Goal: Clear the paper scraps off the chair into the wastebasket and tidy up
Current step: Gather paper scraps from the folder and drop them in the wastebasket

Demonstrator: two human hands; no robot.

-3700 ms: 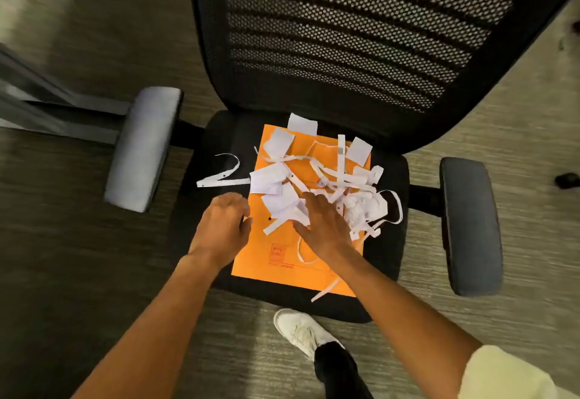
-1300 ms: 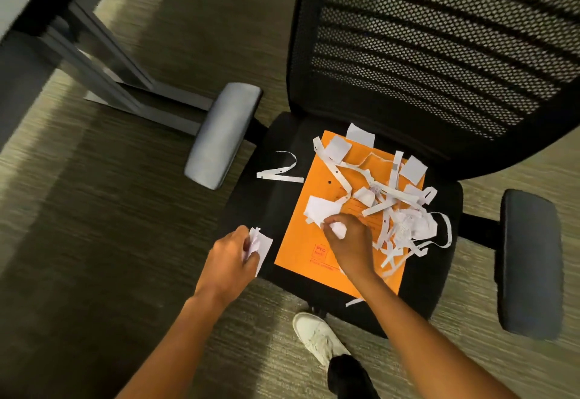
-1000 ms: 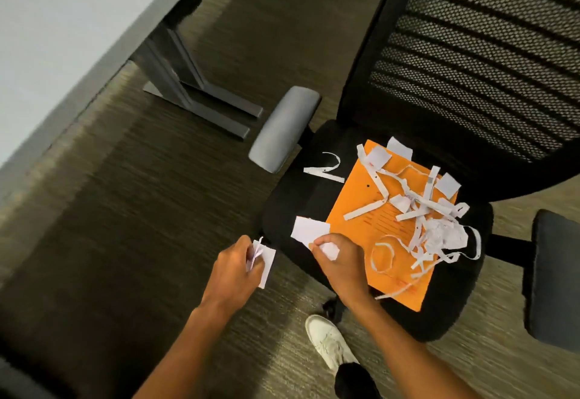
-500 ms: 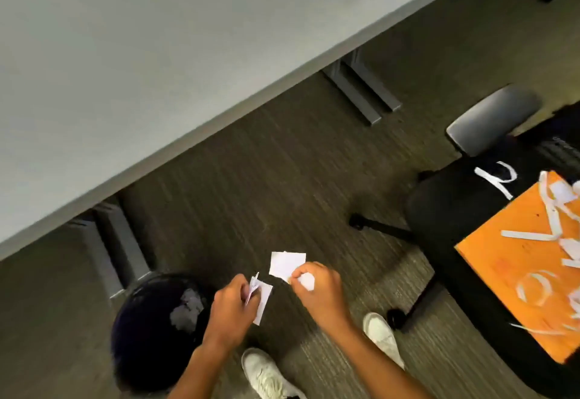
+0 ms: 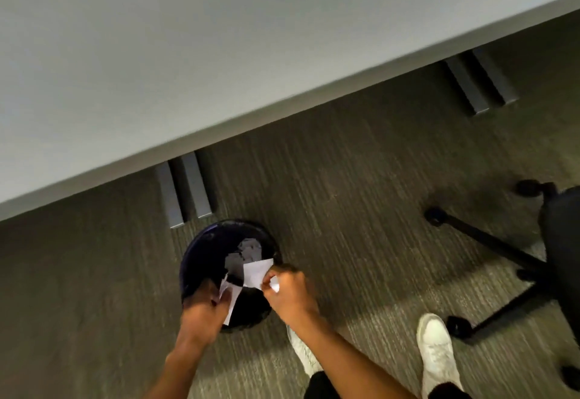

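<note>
Both your hands are over the round dark wastebasket (image 5: pixel 201 251) on the carpet (image 5: pixel 345 185), near the desk (image 5: pixel 188 53) leg. Your left hand (image 5: pixel 201 310) is closed on thin white paper scraps (image 5: pixel 230 299), bent and creased, at the near rim. Your right hand (image 5: pixel 290 293) pinches a flat white piece (image 5: pixel 255 273) plus a small crumpled bit, at the right rim. More scraps lie inside, greyish. The chair (image 5: pixel 558 241) base sits well apart at right.
</note>
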